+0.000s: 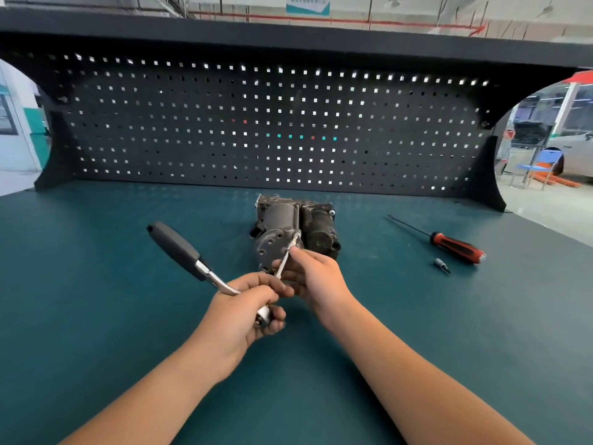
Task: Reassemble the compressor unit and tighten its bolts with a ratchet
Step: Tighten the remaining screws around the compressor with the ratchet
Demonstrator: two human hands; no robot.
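You get an evenly lit, fairly bright scene with soft daylight from the hall behind the bench. Backlight pokes through the pegboard (pixel 256 123) holes as white dots, strongest along its top row. The shelf (pixel 288 36) above reads near black, detail crushed. Soft shadows sit under your left hand (pixel 244 309) and right hand (pixel 316 277) on the green benchtop (pixel 96 300). Small glare on the ratchet (pixel 205 268) chrome neck. Strong fisheye bend at the edges: the shelf bows and the corners stretch. Background right is overexposed and slightly soft. Center is sharp.
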